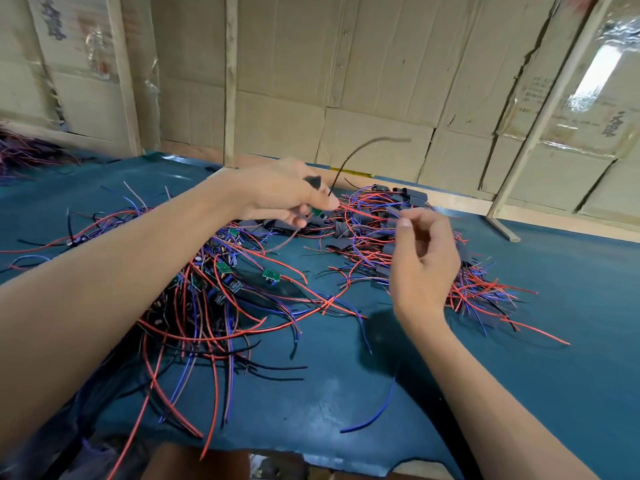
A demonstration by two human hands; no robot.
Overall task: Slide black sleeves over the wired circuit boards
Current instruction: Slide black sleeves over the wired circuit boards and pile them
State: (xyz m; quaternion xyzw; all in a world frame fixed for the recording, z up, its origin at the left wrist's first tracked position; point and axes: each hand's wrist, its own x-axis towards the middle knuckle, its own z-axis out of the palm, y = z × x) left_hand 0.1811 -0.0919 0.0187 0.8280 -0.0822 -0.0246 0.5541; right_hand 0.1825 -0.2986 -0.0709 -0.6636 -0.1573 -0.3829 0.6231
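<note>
Held above the teal counter (346, 393), the left hand (277, 192) pinches a small green wired circuit board (316, 211) while the right hand's (424, 261) grip closes on its thin red wires (367, 213), so the flailing black lead (341, 168) may snag the black sleeve (313, 180).

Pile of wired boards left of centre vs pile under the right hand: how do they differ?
The left pile of wired green circuit boards shows bare green boards; the right pile of wired boards shows black sleeves over them. The left pile lies nearer the camera, the right pile nearer the cardboard wall. Both trail red and blue wires on the blue mat.
</note>
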